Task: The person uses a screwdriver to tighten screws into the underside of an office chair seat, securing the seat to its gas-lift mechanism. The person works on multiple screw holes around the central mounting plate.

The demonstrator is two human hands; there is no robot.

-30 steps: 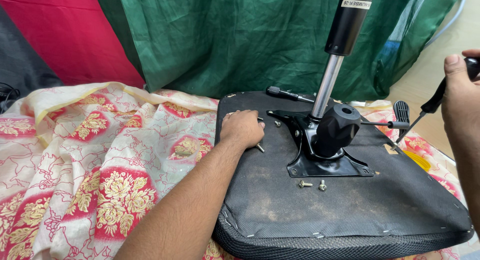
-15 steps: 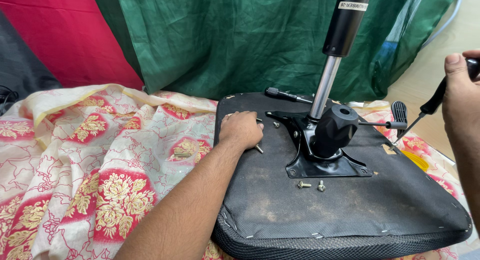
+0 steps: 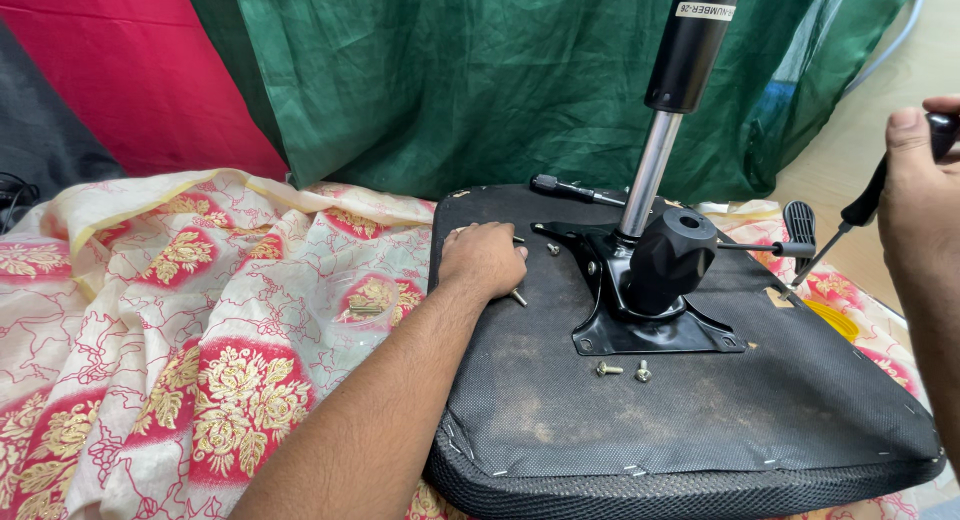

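The upturned chair seat lies underside up on a floral cloth, and everything else sits relative to it. Bolted near its middle is the black metal mechanism plate, from which the gas-lift cylinder rises straight up, with a fat black knob in front of its base.

The left hand rests palm-down on the far-left part of the seat, fingers curled loosely over a few loose screws, one of which pokes out just beside the fingertips; it presses flat and grips nothing that can be seen. The right hand, off the seat's right edge, is closed around the black handle of a screwdriver whose thin shaft slants down towards the seat's right rim.

Compared with a second ago, both hands are in nearly the same places; only the view has crept slightly. The work looks paused, with the seat steadied and the tool held off it.

Two more screws lie loose on the seat just in front of the plate.
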